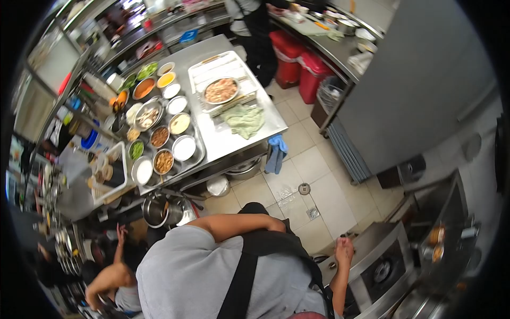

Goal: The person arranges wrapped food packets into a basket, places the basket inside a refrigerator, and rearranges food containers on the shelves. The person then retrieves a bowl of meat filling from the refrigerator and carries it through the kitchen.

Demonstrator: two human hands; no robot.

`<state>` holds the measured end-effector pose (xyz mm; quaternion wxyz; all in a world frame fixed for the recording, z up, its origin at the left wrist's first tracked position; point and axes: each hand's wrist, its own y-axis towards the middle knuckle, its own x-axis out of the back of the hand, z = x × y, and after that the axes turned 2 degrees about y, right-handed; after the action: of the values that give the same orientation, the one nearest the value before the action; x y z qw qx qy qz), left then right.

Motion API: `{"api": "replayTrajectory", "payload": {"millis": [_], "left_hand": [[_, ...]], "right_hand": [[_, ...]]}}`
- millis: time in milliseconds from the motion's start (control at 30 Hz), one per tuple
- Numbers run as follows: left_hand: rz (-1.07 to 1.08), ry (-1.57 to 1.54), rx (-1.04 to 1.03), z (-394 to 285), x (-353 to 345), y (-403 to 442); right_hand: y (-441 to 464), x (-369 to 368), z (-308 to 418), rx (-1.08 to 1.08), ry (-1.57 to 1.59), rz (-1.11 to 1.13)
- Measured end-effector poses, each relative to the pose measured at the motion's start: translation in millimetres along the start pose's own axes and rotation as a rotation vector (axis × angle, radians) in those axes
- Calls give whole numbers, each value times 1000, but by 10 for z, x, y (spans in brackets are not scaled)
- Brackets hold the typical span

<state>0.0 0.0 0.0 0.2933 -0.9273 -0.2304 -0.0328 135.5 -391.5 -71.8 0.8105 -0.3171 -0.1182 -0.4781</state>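
Observation:
My right hand (344, 249) is closed beside the front edge of the stove (372, 242). A small dark thing shows at its fingertips, and I cannot make out what the fingers hold. A control knob (332, 265) sits on the stove front just below the hand, and a burner (382, 270) lies to its right. Bent across in front of my grey shirt (196, 266) and black apron (276, 247) is my left arm. My left hand is hidden behind my body.
A steel prep table (271, 125) carries several bowls of ingredients, a white tray (234, 61) with a bowl of raw meat (221, 90), and a green cloth (243, 119). Red bins (313, 74) stand beyond. Other people work at the far counter and lower left.

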Motion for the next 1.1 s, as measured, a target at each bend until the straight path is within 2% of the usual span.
{"api": "replayTrajectory", "payload": {"millis": [67,100,167,200,267,300,367,400,433,467,500,567,633,700,800,833,900,1000,1067,1100], "left_hand": [[-179,-218,-64,-178,-40,-237],[-359,-299,-73,-346,336,-275],[-636,-476,63,-623,452,-892],[-725,-609,9,-607,528,-1115],[-899,-853,-81,-602,650,-1365],[-1050,-786,-151,-437,802,-1547],[-1420,-853,-238,-415,1048,-1932],[-1604,-764,-155,-330,1194,-2221],[-1744,-857,-121,-227,1341,-2444],[-1918,-812,24,-122,1471,-2656],[-2036,-701,260,11,1619,-2993],[-2295,-682,372,317,1827,-3358],[-2278,-869,412,559,2041,-3737],[-2160,-1102,396,515,2184,-3968],[-2051,-1249,433,593,2297,-4122],[-2078,-1293,419,679,2290,-3890],[-2179,-1234,429,726,2431,-4039],[-2290,-1221,435,665,2581,-3909],[-2278,-1261,490,712,2634,-3797],[-2281,-1331,423,691,2675,-3767]], "right_hand": [[-19,192,1882,91,-220,-39],[266,166,2341,198,-246,-4],[659,-120,3314,406,-244,83],[713,-361,3782,500,-227,135],[900,-724,4297,610,-234,237],[1069,-980,4510,610,-157,330],[1297,-1349,4788,581,-54,483],[1356,-1546,4946,566,-6,541],[1421,-1659,5038,541,35,596],[1515,-1729,5096,518,28,631],[1592,-1837,5212,516,33,666],[1764,-1903,5361,495,23,732],[1915,-2018,5597,584,2,695],[2085,-2165,5844,624,-10,680],[2270,-2465,6182,707,-17,694],[2423,-2507,6192,708,-54,723],[2581,-2931,6548,765,-17,756],[2801,-3244,6708,784,-21,791],[2985,-3368,6662,694,25,874],[3000,-3354,6736,651,48,916]]}}
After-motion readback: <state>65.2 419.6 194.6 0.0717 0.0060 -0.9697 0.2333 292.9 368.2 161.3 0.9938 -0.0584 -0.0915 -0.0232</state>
